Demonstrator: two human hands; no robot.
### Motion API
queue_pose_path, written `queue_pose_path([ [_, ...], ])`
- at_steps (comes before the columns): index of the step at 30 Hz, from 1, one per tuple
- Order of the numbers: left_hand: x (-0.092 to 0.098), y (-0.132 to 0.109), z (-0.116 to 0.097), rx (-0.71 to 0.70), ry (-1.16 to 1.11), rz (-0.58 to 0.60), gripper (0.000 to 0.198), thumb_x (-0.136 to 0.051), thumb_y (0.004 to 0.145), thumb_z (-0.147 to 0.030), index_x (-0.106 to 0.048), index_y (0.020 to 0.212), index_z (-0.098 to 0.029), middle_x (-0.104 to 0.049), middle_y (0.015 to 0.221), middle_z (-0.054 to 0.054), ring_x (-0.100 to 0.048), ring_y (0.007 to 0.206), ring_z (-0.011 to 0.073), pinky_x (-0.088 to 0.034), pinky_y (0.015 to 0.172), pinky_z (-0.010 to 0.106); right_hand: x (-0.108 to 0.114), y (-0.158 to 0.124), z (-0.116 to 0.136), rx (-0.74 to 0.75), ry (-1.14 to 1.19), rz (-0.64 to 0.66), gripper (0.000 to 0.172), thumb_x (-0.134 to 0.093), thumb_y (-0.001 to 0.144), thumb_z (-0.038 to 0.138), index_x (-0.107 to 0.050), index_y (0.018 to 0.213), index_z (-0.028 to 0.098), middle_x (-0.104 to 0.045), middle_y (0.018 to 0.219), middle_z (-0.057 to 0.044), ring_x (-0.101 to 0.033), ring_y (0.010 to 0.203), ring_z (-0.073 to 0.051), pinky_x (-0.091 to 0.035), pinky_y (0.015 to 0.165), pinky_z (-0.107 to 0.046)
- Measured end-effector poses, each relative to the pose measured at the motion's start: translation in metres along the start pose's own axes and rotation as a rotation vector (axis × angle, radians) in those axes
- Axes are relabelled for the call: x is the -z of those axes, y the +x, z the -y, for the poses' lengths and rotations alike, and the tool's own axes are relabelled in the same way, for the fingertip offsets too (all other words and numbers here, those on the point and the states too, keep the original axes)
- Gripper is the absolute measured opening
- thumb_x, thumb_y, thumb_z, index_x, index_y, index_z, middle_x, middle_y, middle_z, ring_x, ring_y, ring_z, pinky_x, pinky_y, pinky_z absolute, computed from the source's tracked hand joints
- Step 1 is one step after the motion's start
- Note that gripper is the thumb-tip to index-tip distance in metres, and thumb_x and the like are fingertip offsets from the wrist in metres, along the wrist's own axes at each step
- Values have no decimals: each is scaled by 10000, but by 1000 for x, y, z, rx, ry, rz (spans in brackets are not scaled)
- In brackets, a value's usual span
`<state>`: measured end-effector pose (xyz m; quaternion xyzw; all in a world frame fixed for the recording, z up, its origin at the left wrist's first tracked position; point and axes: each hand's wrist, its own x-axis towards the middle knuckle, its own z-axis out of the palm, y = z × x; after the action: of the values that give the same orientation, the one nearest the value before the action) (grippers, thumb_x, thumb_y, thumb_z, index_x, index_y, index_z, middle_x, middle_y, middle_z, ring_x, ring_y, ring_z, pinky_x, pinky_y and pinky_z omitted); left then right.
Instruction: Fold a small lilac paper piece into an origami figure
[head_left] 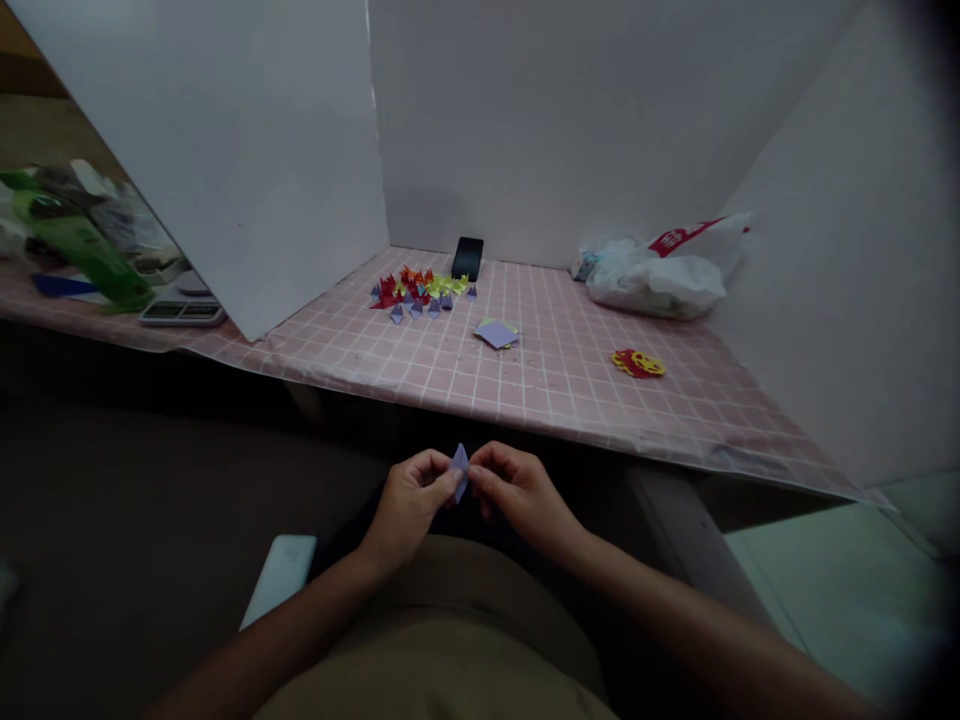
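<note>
One lilac folded-paper piece (460, 465), diamond-shaped, between two hands; left hand (411, 497) pinches it, thumb against fingers; right hand (521, 492) pinches its right edge, fingers curled; ahead-left, one pile of pointed paper folds (416, 309) (too crowded to count); ahead-right, one crinkled plastic bag (656, 285), contents unclear.

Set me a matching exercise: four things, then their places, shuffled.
1. Small lilac folded paper
2. Black flat rectangular device
3. White red-printed plastic bag
4. Lilac-topped square paper stack

A. Right side of the pink gridded cloth
B. Middle of the cloth
C. Between left hand and right hand
D. Back of the cloth, left of centre

1-C; 2-D; 3-A; 4-B
</note>
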<state>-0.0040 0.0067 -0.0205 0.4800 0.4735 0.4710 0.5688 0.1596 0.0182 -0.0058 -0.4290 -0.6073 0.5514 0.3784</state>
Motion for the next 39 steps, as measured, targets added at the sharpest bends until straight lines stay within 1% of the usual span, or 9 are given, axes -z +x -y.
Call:
queue_pose_path([
  [6,1,0,3,4,-50,41,197,-674,802,-347,-704,755,-158,-649,654,9,-570,643,147,-448,682,281,2,1,4,-14,-7,-11,234,-611,858,381,-563,745,182,-576,614,23,-512,477,-100,-379,470,-234],
  [9,0,0,4,31,-110,53,176,-710,770,-330,-714,780,-154,-660,667,10,-576,644,144,-453,688,281,2,1,3,-12,2,-14,255,-598,879,401,-557,755,182,-591,617,19,-516,479,-102,-381,477,-235],
  [13,-1,0,3,26,-171,67,151,-729,752,-294,-715,805,-153,-666,684,6,-574,654,138,-449,697,273,-1,1,-1,-4,102,3,288,-579,903,427,-545,761,179,-597,641,14,-502,479,-91,-397,490,-236],
  [16,-2,-1,2,5,-158,67,149,-700,781,-299,-707,784,-151,-668,690,13,-574,661,142,-444,701,274,-3,1,-3,-27,194,16,291,-587,897,433,-531,760,182,-603,657,14,-503,482,-89,-423,495,-238],
  [21,-2,-2,2,-48,-127,-27,150,-701,786,-302,-667,738,-164,-645,663,-5,-572,657,143,-439,694,266,-7,1,-3,-12,161,-30,249,-682,832,393,-532,845,194,-615,676,28,-526,504,-100,-413,480,-229],
  [27,0,-2,3,-46,-121,11,147,-677,810,-297,-682,761,-158,-643,671,1,-572,659,143,-436,690,266,-7,0,-4,-30,233,17,224,-682,831,355,-537,809,186,-630,696,18,-519,504,-93,-421,489,-232],
  [31,-1,-2,4,-46,-125,32,160,-667,826,-303,-678,767,-155,-642,672,8,-570,660,144,-435,691,272,-6,-1,-5,-31,280,28,258,-649,866,399,-546,791,175,-618,699,16,-507,492,-81,-412,479,-223],
  [36,-2,-3,4,-59,-109,61,162,-660,842,-296,-659,756,-159,-637,690,2,-554,673,133,-429,693,258,-6,-1,-5,-18,231,-25,280,-610,896,415,-538,766,178,-598,655,24,-494,483,-81,-395,480,-220],
  [39,-3,-3,6,-64,-102,45,151,-648,853,-303,-663,804,-161,-624,702,-6,-546,679,126,-432,693,248,-5,0,-3,7,152,-45,277,-619,887,411,-538,758,180,-577,636,30,-486,484,-83,-384,484,-226],
])
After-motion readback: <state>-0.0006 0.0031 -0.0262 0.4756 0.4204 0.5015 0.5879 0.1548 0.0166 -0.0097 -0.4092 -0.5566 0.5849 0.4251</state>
